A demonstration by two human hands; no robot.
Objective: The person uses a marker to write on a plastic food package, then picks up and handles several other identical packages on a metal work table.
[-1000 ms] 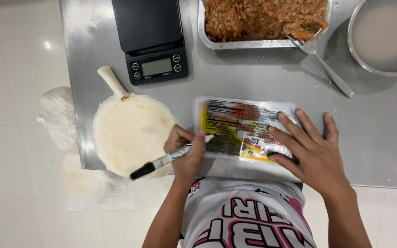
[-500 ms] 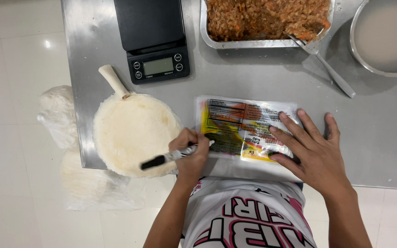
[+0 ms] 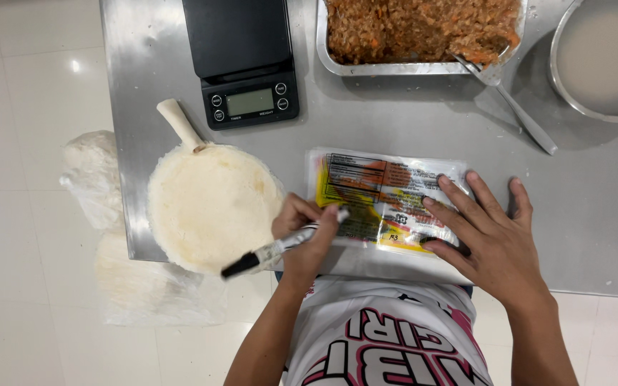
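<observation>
We're looking straight down on a steel table [image 3: 366, 136], and our left hand [image 3: 307, 236] is closed around a marker pen [image 3: 280, 248], tip end pressed at the near left edge of a flat printed food packet [image 3: 384, 200]. The pen's black cap end sticks out to the left, over a round cream-coloured disc with a handle [image 3: 212, 204]. Our right hand [image 3: 491, 239] lies flat with fingers spread wide, pinning the packet's right side to the table; the fingertips sit on the plastic, the palm just off it on bare steel. So the packet lies between the two hands, touching both, near the table's front edge. Beyond it, well apart, a black digital scale [image 3: 244, 64], a foil tray of brown minced filling [image 3: 423, 32] with a spoon [image 3: 509, 104] leaning out, and a metal bowl of pale liquid [image 3: 606, 57] at the far right.
</observation>
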